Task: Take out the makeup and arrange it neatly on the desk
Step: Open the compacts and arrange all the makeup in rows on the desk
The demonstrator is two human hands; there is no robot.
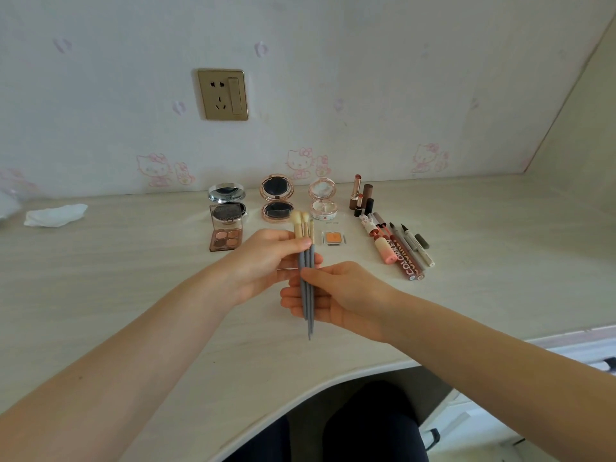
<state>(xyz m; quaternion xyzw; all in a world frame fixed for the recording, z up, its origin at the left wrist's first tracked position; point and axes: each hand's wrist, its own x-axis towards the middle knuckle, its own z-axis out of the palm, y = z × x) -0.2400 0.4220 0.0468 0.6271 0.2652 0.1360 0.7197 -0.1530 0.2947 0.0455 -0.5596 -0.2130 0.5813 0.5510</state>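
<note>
Between both hands [266, 265], three brushes [306, 261]

Three open round mirrored compacts stand in a row at mid-frame: a silver one [227, 203], a rose-gold one [277, 201] and a pale pink one [322, 203]. Below them lie one four-pan brown eyeshadow palette [226, 236] and one small orange blush pan [332, 238]. One crumpled white tissue [55, 215] lies at the left.
</note>
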